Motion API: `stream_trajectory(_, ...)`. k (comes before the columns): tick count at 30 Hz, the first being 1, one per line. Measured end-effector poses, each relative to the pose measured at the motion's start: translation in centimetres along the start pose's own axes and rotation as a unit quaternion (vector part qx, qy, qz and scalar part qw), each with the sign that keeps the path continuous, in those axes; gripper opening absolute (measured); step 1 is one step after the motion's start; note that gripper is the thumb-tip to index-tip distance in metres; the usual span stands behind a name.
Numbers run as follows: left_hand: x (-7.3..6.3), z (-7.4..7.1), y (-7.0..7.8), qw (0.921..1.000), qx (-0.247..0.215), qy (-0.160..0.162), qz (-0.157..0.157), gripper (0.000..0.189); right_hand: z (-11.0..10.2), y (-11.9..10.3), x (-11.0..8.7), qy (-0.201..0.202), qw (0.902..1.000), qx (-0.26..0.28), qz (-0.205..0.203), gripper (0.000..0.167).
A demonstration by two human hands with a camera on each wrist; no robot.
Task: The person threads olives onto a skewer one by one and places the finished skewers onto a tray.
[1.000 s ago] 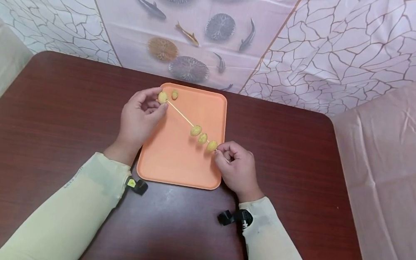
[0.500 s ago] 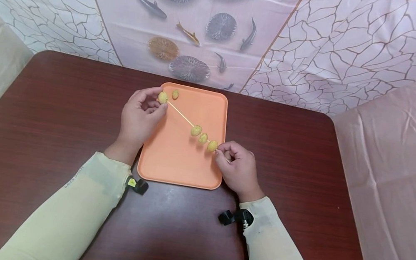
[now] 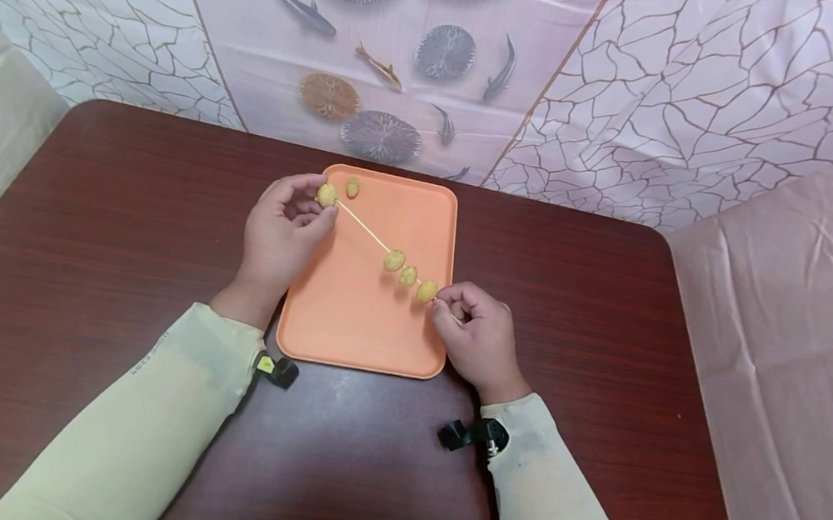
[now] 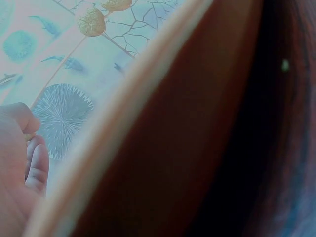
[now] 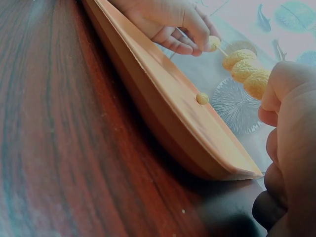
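Note:
A thin wooden skewer (image 3: 363,226) slants above the orange tray (image 3: 349,329), carrying three yellow, wrinkled, egg-shaped balls (image 3: 395,260) near its lower right end. My right hand (image 3: 480,337) pinches that end of the skewer, just behind the last ball (image 5: 257,84). At the other end, my left hand (image 3: 279,234) holds another yellow ball (image 3: 326,194) between thumb and fingers, and the skewer's tip meets it. In the left wrist view the left hand (image 4: 19,163) sits at the edge, its ball mostly hidden by the fingers.
A smaller yellow ball (image 3: 352,188) lies in the tray's far left corner. The tray rests on a dark red-brown wooden table (image 3: 570,308). Behind the table hangs a patterned cloth (image 3: 431,111), and pinkish fabric (image 3: 794,330) drapes on the right.

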State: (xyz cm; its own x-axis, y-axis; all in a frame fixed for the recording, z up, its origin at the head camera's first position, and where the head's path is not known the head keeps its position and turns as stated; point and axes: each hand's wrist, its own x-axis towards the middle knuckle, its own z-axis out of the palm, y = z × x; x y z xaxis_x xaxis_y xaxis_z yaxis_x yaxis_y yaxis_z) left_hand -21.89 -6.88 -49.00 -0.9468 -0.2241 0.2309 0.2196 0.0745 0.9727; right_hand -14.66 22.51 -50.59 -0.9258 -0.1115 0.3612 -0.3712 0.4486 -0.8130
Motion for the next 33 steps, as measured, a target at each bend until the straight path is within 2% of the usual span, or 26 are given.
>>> stream_trajectory(13,-0.09,0.22,-0.09,0.9998,0.006,-0.001,0.018,0.038,-0.01,-0.10,0.04,-0.004,1.0000,-0.004,0.005,0.005)
stream_trajectory(19,-0.14,0.11,-0.16,0.9979,0.045,0.008,0.046,0.033,0.02,-0.09,0.08,-0.009,0.9999,-0.012,0.005,0.005)
stream_trajectory(25,-0.25,-0.08,-0.30,0.9890,0.114,-0.004,0.094,0.030,0.06,-0.12,0.15,-0.014,0.9997,-0.021,0.002,0.004)
stream_trajectory(28,-0.34,-0.11,-0.24,0.9857,0.134,-0.013,0.101,0.030,0.08,0.01,0.15,-0.014,0.9997,-0.023,0.000,0.005)
stream_trajectory(33,-0.35,-0.06,-0.23,0.9843,0.140,-0.022,0.106,0.030,0.11,0.07,0.09,-0.011,0.9996,-0.025,-0.002,0.005)
